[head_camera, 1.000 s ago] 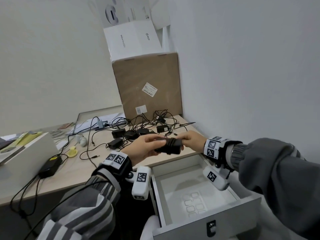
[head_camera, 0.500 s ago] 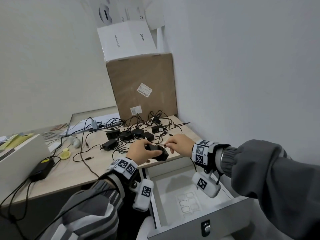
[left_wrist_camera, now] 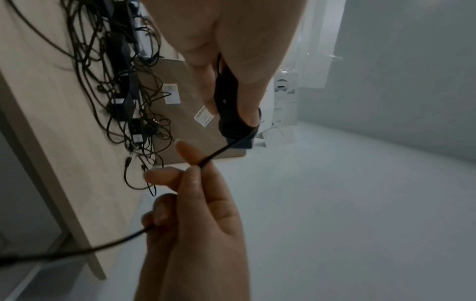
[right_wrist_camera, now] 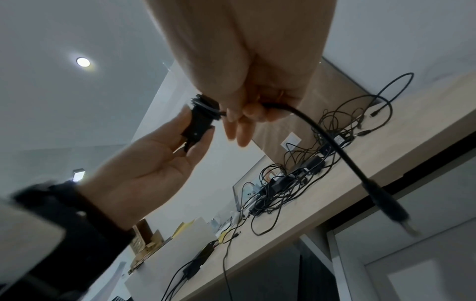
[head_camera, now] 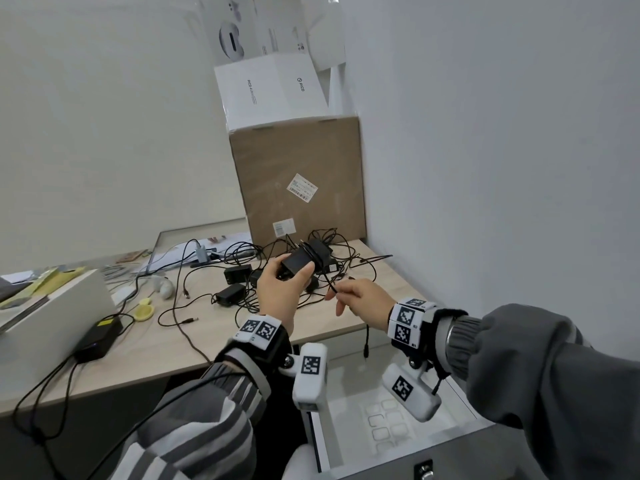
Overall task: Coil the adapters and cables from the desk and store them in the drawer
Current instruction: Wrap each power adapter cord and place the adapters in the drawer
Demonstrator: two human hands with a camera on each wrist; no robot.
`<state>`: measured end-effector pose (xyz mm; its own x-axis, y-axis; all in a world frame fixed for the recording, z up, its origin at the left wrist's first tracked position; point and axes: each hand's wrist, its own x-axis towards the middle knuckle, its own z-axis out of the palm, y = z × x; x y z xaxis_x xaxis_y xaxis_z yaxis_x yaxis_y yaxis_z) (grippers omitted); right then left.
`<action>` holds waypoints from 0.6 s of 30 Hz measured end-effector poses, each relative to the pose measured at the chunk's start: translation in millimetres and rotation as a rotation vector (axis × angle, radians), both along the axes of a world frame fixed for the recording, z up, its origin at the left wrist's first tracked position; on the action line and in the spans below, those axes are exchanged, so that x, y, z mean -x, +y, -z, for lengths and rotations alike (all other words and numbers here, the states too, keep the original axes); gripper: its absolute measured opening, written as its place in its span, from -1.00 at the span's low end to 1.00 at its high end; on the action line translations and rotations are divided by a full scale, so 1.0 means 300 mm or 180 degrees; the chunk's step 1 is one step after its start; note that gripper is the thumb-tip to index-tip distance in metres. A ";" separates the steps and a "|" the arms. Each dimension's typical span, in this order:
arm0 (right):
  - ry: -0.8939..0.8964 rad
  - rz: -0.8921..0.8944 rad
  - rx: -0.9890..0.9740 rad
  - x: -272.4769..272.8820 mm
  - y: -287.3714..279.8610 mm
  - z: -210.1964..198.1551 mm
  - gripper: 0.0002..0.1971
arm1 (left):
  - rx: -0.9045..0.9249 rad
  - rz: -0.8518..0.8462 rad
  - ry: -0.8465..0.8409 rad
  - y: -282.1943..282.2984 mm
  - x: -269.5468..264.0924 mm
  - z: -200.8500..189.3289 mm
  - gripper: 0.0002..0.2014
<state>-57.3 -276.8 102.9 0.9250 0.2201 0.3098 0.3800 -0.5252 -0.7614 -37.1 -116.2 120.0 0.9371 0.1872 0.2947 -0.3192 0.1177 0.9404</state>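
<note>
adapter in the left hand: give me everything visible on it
The adapter is a small black block, apparently matte plastic, with its thin black cable already wound in several turns around its middle. The left hand grips it by the sides, raised above the desk and tilted. A free length of cable runs from the wraps to the right hand, which pinches it; the plug end dangles below, in front of the open drawer. Any label cannot be made out.

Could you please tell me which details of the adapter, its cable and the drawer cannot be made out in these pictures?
- Black rectangular adapter: label unreadable; head view too small, the left hand covers it.
- Thin black cable: number of wraps unclear, hidden by fingers.
- Cable plug: blurred in right wrist view.
- Open white drawer: partly hidden by wrist cameras and the right hand.
</note>
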 end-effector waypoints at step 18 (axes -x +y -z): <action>0.0249 -0.0162 0.1473 -0.055 -0.157 -0.085 -0.80 | -0.2772 0.2119 0.0633 0.052 0.046 -0.061 -0.72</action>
<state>-40.9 -324.0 128.3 0.9261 0.3642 0.0983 0.3649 -0.7984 -0.4790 -51.0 -100.7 138.4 0.8187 -0.5678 -0.0858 -0.2724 -0.5155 0.8124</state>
